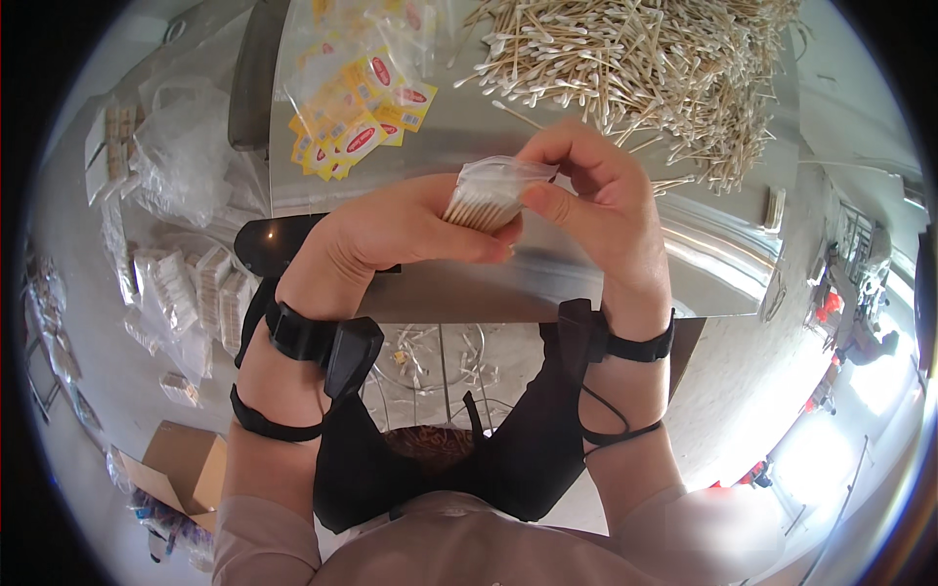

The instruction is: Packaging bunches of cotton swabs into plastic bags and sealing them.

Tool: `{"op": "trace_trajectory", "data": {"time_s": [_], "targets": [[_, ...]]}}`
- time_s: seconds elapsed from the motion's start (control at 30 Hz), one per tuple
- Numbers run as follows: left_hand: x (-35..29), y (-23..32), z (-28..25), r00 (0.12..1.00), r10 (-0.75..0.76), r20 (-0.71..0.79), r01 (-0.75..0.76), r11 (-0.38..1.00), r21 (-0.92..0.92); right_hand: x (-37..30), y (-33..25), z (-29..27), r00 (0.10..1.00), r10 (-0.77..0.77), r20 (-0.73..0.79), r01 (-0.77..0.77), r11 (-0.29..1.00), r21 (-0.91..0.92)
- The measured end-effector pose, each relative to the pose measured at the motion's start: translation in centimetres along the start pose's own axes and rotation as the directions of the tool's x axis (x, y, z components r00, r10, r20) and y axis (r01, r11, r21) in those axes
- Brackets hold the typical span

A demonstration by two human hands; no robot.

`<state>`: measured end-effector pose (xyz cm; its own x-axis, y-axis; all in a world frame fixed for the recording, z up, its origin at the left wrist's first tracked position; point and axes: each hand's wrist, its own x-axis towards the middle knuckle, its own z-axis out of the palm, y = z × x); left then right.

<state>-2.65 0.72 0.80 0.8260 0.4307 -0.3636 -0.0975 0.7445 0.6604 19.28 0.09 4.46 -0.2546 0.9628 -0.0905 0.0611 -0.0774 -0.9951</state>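
Note:
A small clear plastic bag (493,186) filled with cotton swabs is held over the near part of the metal table (489,283). My left hand (420,220) wraps round the bag's body, thumb in front and fingers behind. The wooden sticks show through the plastic near my left thumb. My right hand (591,186) pinches the bag's upper right edge between thumb and index finger. Beyond my hands a large heap of loose cotton swabs (635,68) covers the far right of the table. Yellow-and-red printed cards (362,122) lie at the far left, partly under clear plastic.
Left of the table lie clear plastic bags (181,156) and packed bundles of swabs (210,283). An open cardboard box (181,469) stands on the floor at lower left. A black flat part (278,244) juts from the table's left edge. Cables hang below the table.

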Motion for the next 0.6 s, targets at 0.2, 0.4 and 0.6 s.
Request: {"op": "trace_trajectory", "data": {"time_s": [0.2,0.4,0.6], "targets": [[1.1,0.7,1.9,0.951,0.118,-0.287,-0.075,0.985,0.156,0.1,0.1,-0.1,0.979,-0.158,-0.126,0.135,0.975,-0.176],[2.1,-0.8,0.2,0.636,0.743,-0.206,-0.404,0.549,0.732,0.6,0.5,1.0,0.807,-0.586,-0.073,0.418,0.654,-0.630],[1.7,-1.4,0.5,0.638,0.704,-0.312,-0.411,0.653,0.636,-0.1,1.2,1.7,0.894,-0.422,-0.152,0.306,0.821,-0.482]]}}
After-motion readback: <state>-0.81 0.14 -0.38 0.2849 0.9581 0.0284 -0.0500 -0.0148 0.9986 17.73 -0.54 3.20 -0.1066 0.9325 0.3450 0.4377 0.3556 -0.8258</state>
